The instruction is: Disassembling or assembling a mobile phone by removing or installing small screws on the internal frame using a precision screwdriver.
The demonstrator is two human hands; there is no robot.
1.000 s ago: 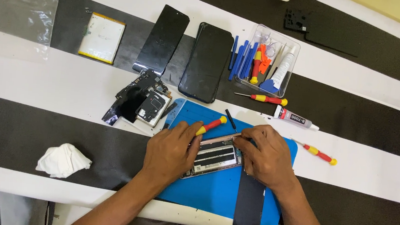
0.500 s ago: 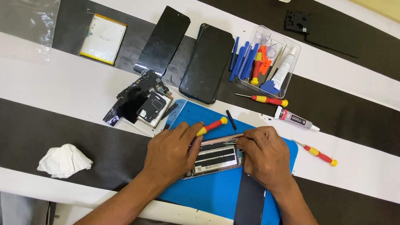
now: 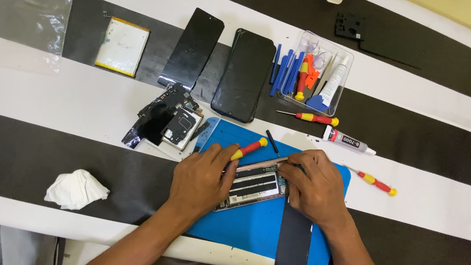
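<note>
An opened phone frame [image 3: 253, 184] with its insides showing lies on a blue work mat [image 3: 249, 230]. My left hand [image 3: 200, 179] rests on the frame's left end and holds a red and yellow screwdriver [image 3: 250, 148] that points up and right. My right hand [image 3: 315, 185] presses on the frame's right end, its fingertips pinched over the top edge. Whether a small tool sits between those fingertips cannot be told. A black strip [image 3: 293, 240] lies on the mat under my right wrist.
On the black and white striped table lie a phone back cover [image 3: 244, 75], a black screen panel [image 3: 193, 48], a battery [image 3: 122, 46], loose phone parts [image 3: 168, 120], a clear tool tray [image 3: 314, 74], two screwdrivers [image 3: 311, 118] [image 3: 376, 183], a glue tube [image 3: 349, 141], a crumpled tissue [image 3: 76, 188] and a plastic bag [image 3: 27, 17].
Both hands stay on the phone frame with only slight finger shifts. Nothing else has moved.
</note>
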